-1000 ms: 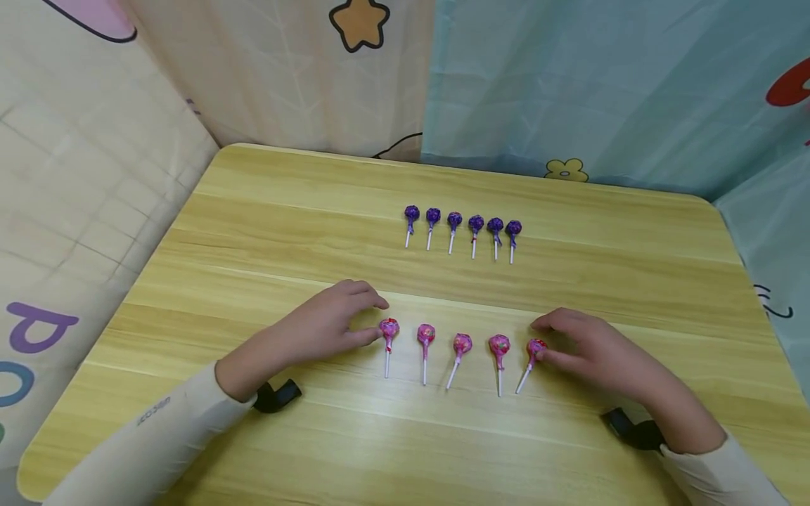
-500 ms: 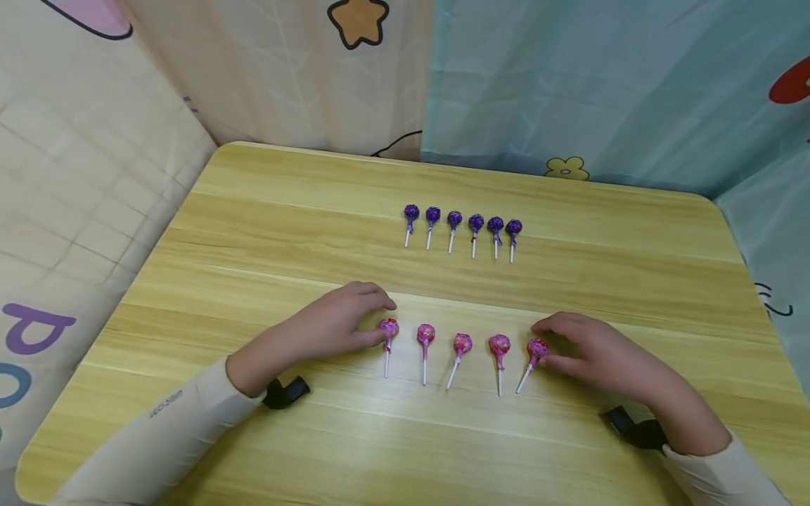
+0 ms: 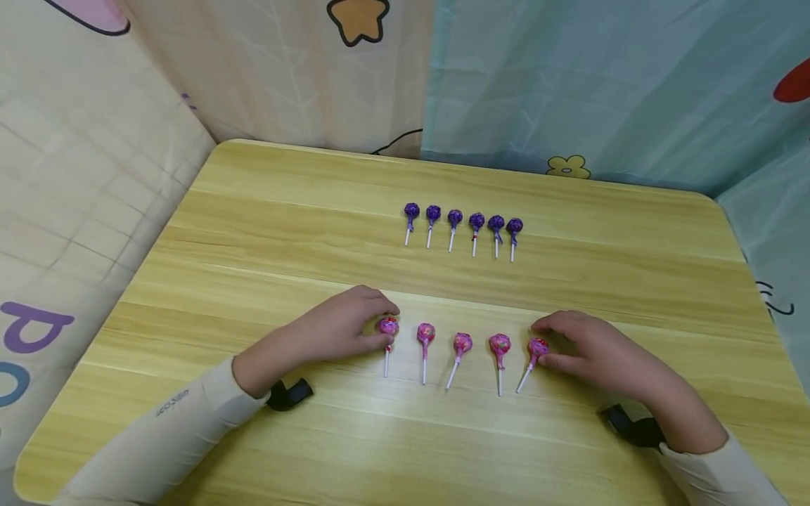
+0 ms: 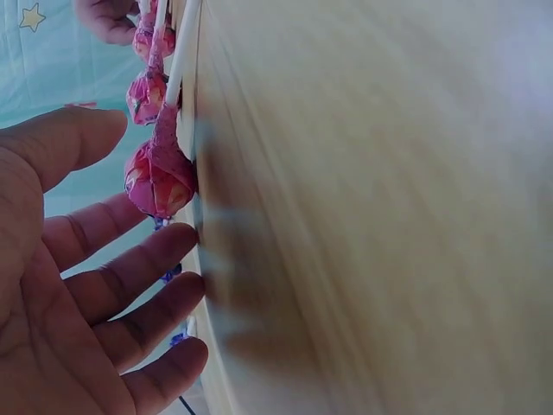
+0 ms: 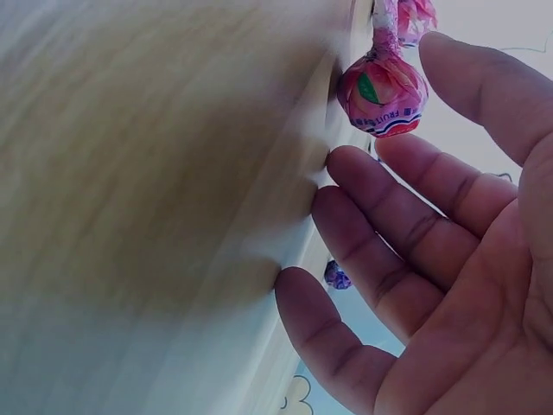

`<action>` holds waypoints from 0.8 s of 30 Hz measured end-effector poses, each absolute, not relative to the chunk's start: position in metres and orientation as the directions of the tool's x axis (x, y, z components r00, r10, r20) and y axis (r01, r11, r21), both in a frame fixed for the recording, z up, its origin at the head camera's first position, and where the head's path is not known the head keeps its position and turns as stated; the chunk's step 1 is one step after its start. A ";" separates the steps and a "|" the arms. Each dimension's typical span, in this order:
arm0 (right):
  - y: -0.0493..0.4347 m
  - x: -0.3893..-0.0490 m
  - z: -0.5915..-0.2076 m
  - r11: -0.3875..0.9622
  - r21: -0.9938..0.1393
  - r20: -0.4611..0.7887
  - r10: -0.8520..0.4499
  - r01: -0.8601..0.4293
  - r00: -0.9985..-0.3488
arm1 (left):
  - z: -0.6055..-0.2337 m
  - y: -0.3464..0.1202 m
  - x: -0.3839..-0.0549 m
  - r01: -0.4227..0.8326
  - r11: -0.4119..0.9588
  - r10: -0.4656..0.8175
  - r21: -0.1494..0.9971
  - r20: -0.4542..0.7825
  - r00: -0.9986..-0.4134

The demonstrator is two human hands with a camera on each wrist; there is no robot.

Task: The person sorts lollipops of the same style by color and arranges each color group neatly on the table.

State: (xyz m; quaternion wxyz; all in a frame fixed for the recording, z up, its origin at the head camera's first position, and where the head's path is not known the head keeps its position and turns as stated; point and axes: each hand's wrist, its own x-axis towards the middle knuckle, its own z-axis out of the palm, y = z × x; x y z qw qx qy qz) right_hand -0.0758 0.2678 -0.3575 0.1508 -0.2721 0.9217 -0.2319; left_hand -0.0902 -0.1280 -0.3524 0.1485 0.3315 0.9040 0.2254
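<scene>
Several pink-wrapped lollipops lie in a row across the front half of the table, white sticks toward the person. The left hand [image 3: 338,325] reaches around the head of the leftmost pink lollipop [image 3: 388,326], thumb on the near side and fingers on the far side. In the left wrist view, its fingers [image 4: 143,259] are spread and do not grip the candy. At the row's other end, the right hand [image 3: 595,351] is beside the rightmost pink lollipop [image 3: 538,347]. The right wrist view shows loosely bent fingers [image 5: 371,242], with the thumb apart from the wrapper.
Farther back on the wooden table [image 3: 285,211] lies a row of several purple lollipops [image 3: 476,221]. Printed curtains [image 3: 506,84] hang behind the table's far edge. Dark wrist-camera mounts [image 3: 290,395] sit under both wrists.
The left hand has slid a little to the right, so its thumb now overlaps the leftmost lollipop's neck. The right thumb has shifted slightly off its lollipop. The lollipops stay put.
</scene>
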 end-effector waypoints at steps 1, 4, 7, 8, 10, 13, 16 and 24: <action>0.268 -0.076 -0.358 0.744 -0.509 -0.151 -0.572 -0.433 -0.806 | -0.352 -0.128 -0.090 0.532 0.680 0.666 0.505 -0.120 -0.736; 0.268 -0.076 -0.358 0.743 -0.507 -0.145 -0.573 -0.437 -0.807 | -0.353 -0.128 -0.090 0.539 0.677 0.670 0.502 -0.117 -0.733; 0.269 -0.077 -0.358 0.733 -0.509 -0.134 -0.585 -0.451 -0.800 | -0.352 -0.128 -0.091 0.547 0.672 0.675 0.499 -0.107 -0.730; 0.269 -0.077 -0.359 0.732 -0.507 -0.132 -0.588 -0.455 -0.798 | -0.352 -0.128 -0.091 0.548 0.671 0.675 0.499 -0.104 -0.731; 0.269 -0.078 -0.359 0.729 -0.502 -0.124 -0.594 -0.466 -0.795 | -0.352 -0.128 -0.091 0.551 0.671 0.674 0.496 -0.099 -0.732; 0.270 -0.078 -0.360 0.725 -0.493 -0.112 -0.602 -0.481 -0.791 | -0.352 -0.127 -0.091 0.559 0.673 0.675 0.485 -0.095 -0.731; 0.270 -0.078 -0.361 0.722 -0.483 -0.097 -0.607 -0.496 -0.789 | -0.353 -0.127 -0.092 0.571 0.674 0.678 0.469 -0.085 -0.730; 0.269 -0.079 -0.361 0.716 -0.475 -0.078 -0.614 -0.512 -0.786 | -0.356 -0.125 -0.092 0.564 0.683 0.660 0.464 -0.062 -0.749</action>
